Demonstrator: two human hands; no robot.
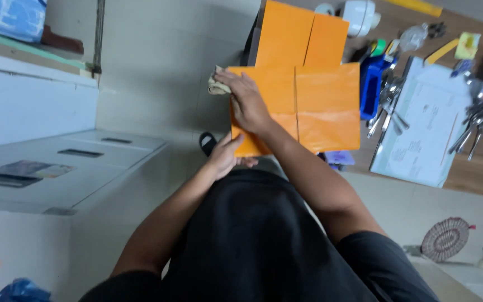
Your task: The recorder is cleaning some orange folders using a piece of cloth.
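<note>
Both hands on orange box (320, 106): right hand (248, 100) presses cloth (217, 85), left hand (225, 156) steadies.

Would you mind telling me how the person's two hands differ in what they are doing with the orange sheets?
The right hand lies flat on top of the orange sheets, pressing a beige cloth; the left hand grips their near bottom corner from below. The right hand reaches farther out than the left hand. Both are bare.

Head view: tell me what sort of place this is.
Probably a home workroom or kitchen corner: a brown wooden table strewn with loose metal spoons and forks, a pale tiled floor, and the right hand wiping glossy orange folded panels.
</note>
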